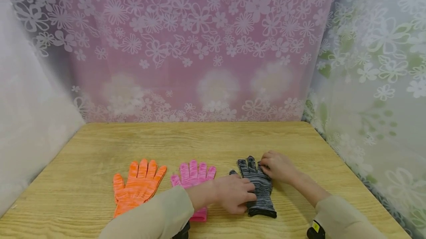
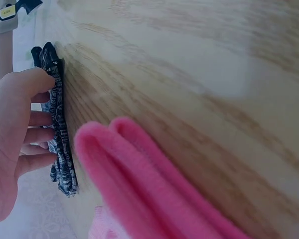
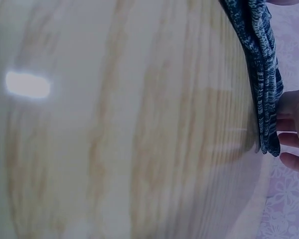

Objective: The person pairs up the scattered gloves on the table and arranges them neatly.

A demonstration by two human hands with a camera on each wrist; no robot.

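Note:
A grey-and-black knit glove (image 1: 261, 191) lies flat on the table, its fingers pointing away and its black cuff nearest me. Over its left side, my left hand (image 1: 234, 194) rests with loosely extended fingers; the left wrist view shows these fingers (image 2: 37, 134) touching the knit. At the glove's upper right, my right hand (image 1: 279, 166) pinches one glove finger with bent fingers. In the right wrist view the thumb meets the edge of the grey glove (image 3: 263, 84). A pink glove (image 1: 193, 174) lies partly hidden under my left forearm.
An orange glove (image 1: 136, 187) lies at the left, its cuff covered by my left sleeve (image 1: 159, 213). The wooden table (image 1: 199, 139) is bordered by a pink floral curtain (image 1: 199, 47) behind and pale sheets at both sides. The pink cuff (image 2: 139, 174) is close to the left wrist camera.

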